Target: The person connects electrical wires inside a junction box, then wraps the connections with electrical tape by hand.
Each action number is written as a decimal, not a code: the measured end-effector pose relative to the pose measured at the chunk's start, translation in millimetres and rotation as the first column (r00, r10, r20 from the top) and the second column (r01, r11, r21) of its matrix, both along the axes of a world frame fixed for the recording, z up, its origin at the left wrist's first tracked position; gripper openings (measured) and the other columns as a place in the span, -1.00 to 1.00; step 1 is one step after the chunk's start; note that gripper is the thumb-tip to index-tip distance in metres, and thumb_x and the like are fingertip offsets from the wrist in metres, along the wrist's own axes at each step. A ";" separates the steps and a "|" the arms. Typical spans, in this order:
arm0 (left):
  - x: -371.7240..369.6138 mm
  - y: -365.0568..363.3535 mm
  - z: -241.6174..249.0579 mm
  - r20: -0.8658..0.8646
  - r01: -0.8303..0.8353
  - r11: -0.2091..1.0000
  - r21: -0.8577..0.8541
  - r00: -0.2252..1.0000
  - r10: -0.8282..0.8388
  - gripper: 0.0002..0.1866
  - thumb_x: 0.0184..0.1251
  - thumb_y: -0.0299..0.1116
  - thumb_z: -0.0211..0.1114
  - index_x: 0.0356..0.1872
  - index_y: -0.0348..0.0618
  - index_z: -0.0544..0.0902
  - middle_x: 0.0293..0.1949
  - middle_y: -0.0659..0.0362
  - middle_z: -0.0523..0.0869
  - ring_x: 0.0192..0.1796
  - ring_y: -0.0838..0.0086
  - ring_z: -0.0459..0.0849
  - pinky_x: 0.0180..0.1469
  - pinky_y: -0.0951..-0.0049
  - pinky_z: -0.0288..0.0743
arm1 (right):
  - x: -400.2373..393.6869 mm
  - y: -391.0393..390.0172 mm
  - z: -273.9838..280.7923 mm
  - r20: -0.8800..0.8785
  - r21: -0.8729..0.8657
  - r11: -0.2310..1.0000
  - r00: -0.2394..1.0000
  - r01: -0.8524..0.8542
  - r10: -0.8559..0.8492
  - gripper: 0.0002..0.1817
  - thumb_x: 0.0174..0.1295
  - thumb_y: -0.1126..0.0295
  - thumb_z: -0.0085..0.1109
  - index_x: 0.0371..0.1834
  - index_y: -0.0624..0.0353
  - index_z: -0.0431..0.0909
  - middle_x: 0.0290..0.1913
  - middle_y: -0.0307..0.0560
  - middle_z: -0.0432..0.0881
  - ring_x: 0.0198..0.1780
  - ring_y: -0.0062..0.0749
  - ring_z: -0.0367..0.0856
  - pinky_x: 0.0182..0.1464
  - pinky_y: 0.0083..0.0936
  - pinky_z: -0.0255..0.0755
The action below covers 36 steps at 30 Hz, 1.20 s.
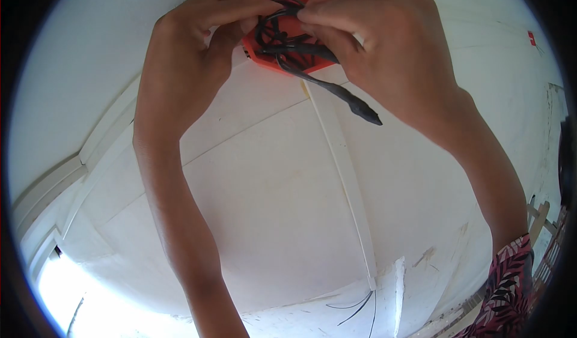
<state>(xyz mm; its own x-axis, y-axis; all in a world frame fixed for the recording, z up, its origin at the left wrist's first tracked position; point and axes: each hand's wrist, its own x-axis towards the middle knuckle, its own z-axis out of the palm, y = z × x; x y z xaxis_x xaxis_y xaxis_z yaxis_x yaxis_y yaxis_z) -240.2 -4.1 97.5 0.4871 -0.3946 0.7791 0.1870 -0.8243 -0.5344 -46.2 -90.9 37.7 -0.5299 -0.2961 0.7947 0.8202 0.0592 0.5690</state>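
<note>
An orange junction box (277, 66) is fixed overhead on the white surface, with several black electrical wires (273, 31) coiled inside it. My left hand (189, 58) reaches to the box's left edge, its thumb and index finger closed at the looped wires. From the other side, my right hand (387, 43) pinches the wires between thumb and fingers over the box's right part. One wire with a black taped end (362, 108) hangs out of the box, below my right hand. My fingers cover parts of the box and coil.
A pale trunking strip (341, 158) runs from near the box to several loose dark wires (363, 309). Another trunking strip (51, 179) curves along the left. Bright light comes from the lower left. A small red item (531, 38) is at the upper right.
</note>
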 end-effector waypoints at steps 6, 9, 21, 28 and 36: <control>11.4 -7.1 -7.6 0.190 -0.243 0.941 0.234 0.961 0.201 -0.71 0.27 -0.63 0.16 -0.07 -0.21 0.77 -0.03 0.13 0.67 -0.14 0.33 0.67 -0.05 0.33 0.55 | -7.6 -2.1 -2.1 -0.110 -0.087 0.988 0.984 0.130 -0.139 -0.78 -0.05 0.59 0.36 -0.27 0.26 0.69 -0.30 -0.06 0.64 -0.30 -0.20 0.65 -0.24 -0.32 0.60; 13.6 0.6 -15.0 0.309 -0.315 0.883 0.347 0.928 0.210 -0.77 0.29 -0.50 0.22 -0.13 -0.21 0.79 -0.01 0.12 0.65 -0.15 0.32 0.64 -0.12 0.32 0.55 | 2.6 4.6 -3.0 -0.121 -0.089 0.994 0.990 0.064 -0.075 -0.75 -0.03 0.54 0.39 -0.23 0.22 0.68 -0.22 -0.07 0.68 -0.28 -0.17 0.65 -0.19 -0.28 0.59; 22.6 -11.4 -23.8 0.386 -0.301 0.943 0.142 0.894 0.227 -0.89 0.27 -0.46 0.37 -0.24 -0.11 0.82 -0.08 0.25 0.74 -0.23 0.32 0.70 -0.18 0.35 0.57 | 10.4 0.0 -0.4 -0.006 -0.104 0.906 0.911 0.410 -0.412 -0.69 0.09 0.51 0.32 -0.05 0.05 0.65 -0.09 -0.18 0.66 -0.05 -0.25 0.43 -0.03 -0.28 0.26; 36.2 -27.8 -42.9 0.504 -0.568 0.784 0.251 0.768 0.395 -0.82 0.18 -0.40 0.40 -0.26 -0.30 0.71 -0.24 -0.04 0.67 -0.12 0.09 0.71 -0.09 0.18 0.62 | 24.7 -3.5 -8.3 0.079 -0.210 0.923 0.947 0.322 -0.312 -0.70 0.13 0.61 0.19 -0.06 0.12 0.68 -0.17 -0.09 0.68 -0.17 -0.23 0.52 -0.12 -0.26 0.38; 21.5 -26.7 -19.8 0.464 -0.647 0.711 0.275 0.737 0.491 -0.91 0.22 -0.46 0.37 -0.28 -0.16 0.76 -0.16 0.13 0.69 -0.16 0.20 0.73 -0.08 0.22 0.61 | 29.5 27.9 2.7 0.192 -0.012 0.985 0.966 -0.175 0.174 -0.83 0.18 0.44 0.28 -0.17 0.20 0.68 -0.24 0.00 0.68 -0.42 -0.16 0.68 -0.45 -0.40 0.55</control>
<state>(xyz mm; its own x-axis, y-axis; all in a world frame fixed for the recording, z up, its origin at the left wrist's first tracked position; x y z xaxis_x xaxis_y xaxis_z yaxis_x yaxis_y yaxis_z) -218.6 -30.8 77.7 0.4629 -0.4333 0.7733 0.7754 -0.2247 -0.5901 -16.7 -62.9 40.4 -0.6117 -0.4012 0.6818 0.6734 0.1883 0.7149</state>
